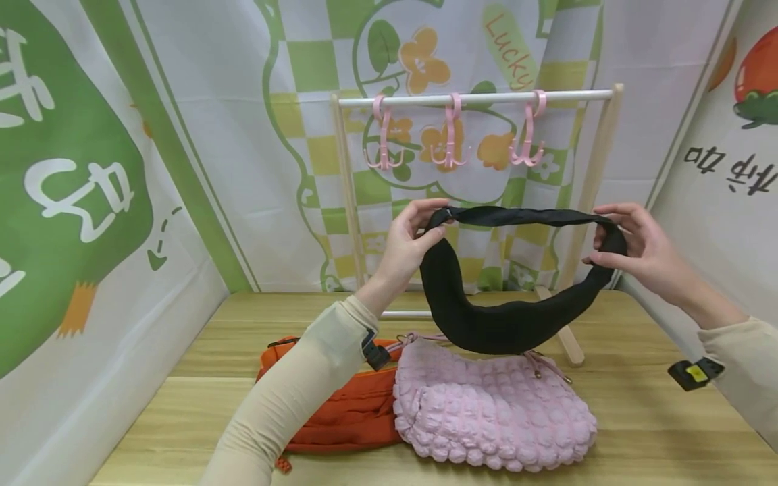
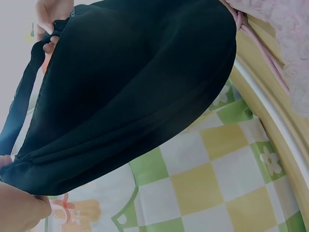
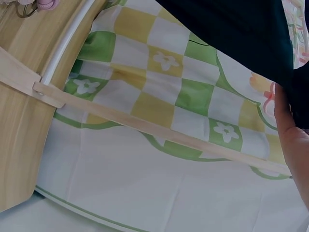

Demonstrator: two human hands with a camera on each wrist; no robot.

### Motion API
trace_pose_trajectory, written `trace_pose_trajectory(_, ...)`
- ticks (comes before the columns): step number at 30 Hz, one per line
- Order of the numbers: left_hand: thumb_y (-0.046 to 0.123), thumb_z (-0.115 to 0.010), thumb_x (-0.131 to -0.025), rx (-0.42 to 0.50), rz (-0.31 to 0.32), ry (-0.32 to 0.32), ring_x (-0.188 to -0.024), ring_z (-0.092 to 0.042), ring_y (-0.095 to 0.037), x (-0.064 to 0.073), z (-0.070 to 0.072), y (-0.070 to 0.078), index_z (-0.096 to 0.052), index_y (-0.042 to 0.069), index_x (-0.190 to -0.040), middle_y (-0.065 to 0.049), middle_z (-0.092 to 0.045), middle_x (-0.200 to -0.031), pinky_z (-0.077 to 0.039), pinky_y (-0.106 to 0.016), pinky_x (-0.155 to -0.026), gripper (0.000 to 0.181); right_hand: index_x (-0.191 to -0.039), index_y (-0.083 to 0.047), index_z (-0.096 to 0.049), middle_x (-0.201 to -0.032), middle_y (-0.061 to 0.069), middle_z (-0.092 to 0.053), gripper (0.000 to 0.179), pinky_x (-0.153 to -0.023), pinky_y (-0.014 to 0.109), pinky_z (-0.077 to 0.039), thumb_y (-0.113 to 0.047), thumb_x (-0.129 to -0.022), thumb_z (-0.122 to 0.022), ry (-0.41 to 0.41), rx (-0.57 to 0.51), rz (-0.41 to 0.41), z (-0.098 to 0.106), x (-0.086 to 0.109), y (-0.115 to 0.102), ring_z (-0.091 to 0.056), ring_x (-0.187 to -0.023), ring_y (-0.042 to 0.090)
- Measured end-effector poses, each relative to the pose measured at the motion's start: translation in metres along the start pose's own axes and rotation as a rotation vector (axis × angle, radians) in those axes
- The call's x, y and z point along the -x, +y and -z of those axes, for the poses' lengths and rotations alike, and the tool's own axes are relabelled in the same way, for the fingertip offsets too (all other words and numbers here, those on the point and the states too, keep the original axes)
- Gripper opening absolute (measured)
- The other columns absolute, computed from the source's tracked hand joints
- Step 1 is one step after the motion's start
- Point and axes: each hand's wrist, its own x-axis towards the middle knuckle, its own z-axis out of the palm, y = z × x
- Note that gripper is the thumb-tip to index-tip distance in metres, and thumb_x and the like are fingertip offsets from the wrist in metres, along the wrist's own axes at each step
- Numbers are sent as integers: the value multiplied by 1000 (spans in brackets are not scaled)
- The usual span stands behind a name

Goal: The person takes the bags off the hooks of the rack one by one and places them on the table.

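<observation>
Both hands hold up a black crescent-shaped shoulder bag point(image 1: 498, 324), its strap point(image 1: 516, 217) stretched nearly level along the top. My left hand point(image 1: 415, 233) pinches the bag's left end, where strap and body meet. At the opposite end my right hand point(image 1: 638, 246) grips the other corner between thumb and fingers. In the left wrist view the black fabric point(image 2: 135, 92) fills much of the picture. Below the raised bag, a pink puffy quilted bag point(image 1: 492, 412) lies on the table, next to an orange bag point(image 1: 352, 412) partly hidden by my left sleeve.
Behind the bag stands a rack with wooden posts point(image 1: 598, 148) and a metal bar point(image 1: 486, 99). Three pink hooks point(image 1: 450, 135) hang from that bar, bearing nothing. The wooden table point(image 1: 644, 432) meets printed cloth walls at the back and sides.
</observation>
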Motion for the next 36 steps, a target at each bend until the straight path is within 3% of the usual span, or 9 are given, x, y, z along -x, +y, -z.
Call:
trace_pose_trajectory(11,-5,-56,-91,43,-13,27,-100,-60,-12,1,2,-3,-55,-2,-122,-19,-62,-116,-48,-23,-85,31,-129,2,-43,-107,6,-59,57,-76,19,-55,28,-79,-52,57,-148,21,9,6,3,-67,-92,11)
trace_pose_trajectory(23,-3,-57,-91,52,15,16,-104,-59,-10,3,-1,-6,-59,-2,-121,-16,-61,-122,-48,-28,-97,30,-122,6,-48,-111,8,-58,47,-76,18,-54,27,-80,-51,93,-95,35,18,13,4,-68,-93,12)
trace_pose_trajectory(36,7,-60,-92,-20,6,-8,-100,-62,-18,5,-7,-15,-65,3,-117,-13,-65,-115,-50,-28,-92,26,-125,6,-49,-119,7,-52,46,-73,14,-53,22,-83,-53,117,53,12,29,17,7,-68,-87,7)
